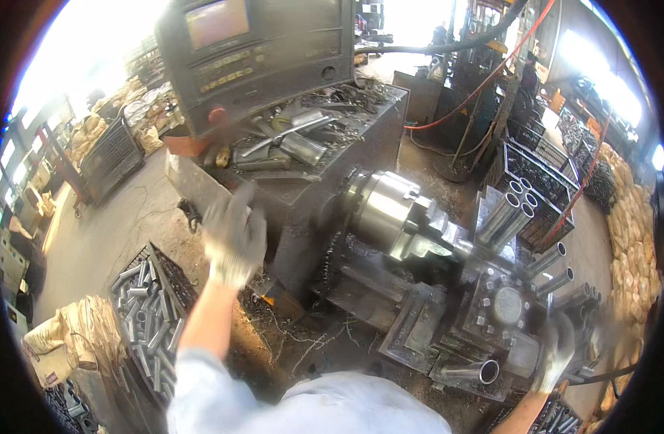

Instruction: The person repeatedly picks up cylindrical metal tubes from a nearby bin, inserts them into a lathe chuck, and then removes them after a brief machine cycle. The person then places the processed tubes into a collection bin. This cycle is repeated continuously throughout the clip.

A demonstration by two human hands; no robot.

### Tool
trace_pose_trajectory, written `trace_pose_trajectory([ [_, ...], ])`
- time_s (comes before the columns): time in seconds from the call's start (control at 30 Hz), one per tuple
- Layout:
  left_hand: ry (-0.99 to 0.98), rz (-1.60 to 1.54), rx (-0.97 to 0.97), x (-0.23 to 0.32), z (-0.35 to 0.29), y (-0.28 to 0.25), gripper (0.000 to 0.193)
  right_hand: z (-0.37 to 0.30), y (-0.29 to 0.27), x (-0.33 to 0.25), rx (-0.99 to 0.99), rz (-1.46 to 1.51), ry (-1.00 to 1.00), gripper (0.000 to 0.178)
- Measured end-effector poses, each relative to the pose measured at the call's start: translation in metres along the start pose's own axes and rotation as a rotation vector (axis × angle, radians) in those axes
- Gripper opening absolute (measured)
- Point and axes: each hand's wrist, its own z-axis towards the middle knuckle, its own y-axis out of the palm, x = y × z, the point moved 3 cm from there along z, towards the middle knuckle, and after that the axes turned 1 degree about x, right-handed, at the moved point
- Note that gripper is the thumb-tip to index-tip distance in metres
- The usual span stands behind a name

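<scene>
My left hand (pixel 234 237), in a white knit glove, is raised left of the lathe with its fingers apart and nothing visible in it. My right hand (pixel 556 351), also gloved, is at the right beside the tool post (pixel 507 305), close to several metal tubes (pixel 578 296); motion blurs its fingers, so I cannot tell whether it grips anything. Between my hands, the shiny lathe chuck (pixel 390 210) has stepped jaws (pixel 440 231). A wide tube (pixel 471 372) lies pointing right at the tool post's near side. More upright tubes (pixel 507 213) stand behind the tool post.
A control panel (pixel 260 65) rises over the headstock (pixel 375 116), whose top carries loose metal pieces (pixel 303 148). At lower left, a bin (pixel 174 278) holds many short tubes (pixel 147 318) beside brown sacks (pixel 64 333). Wire crates (pixel 538 163) and stacked sacks (pixel 628 239) line the right.
</scene>
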Motion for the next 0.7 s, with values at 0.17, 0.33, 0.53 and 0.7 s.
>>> trace_pose_trajectory([
  [0.17, -0.065, 0.414, -0.269, -0.04, 0.166, 0.083, 0.074, -0.068, -0.032, 0.038, 0.046, 0.021, 0.126, 0.042],
  [0.33, -0.21, 0.342, -0.274, -0.034, 0.171, 0.081, 0.066, -0.117, -0.053, 0.021, 0.065, -0.277, 0.016, 0.031],
  [0.53, 0.25, -0.4, -0.093, 0.116, -0.08, 0.001, 0.033, -0.136, -0.033, 0.041, -0.13, -0.1, 0.301, 0.04],
  [0.7, -0.796, -0.212, -1.036, 0.111, -0.371, -0.001, 0.04, -0.122, 0.014, 0.062, -0.45, 0.034, 0.127, 0.084],
])
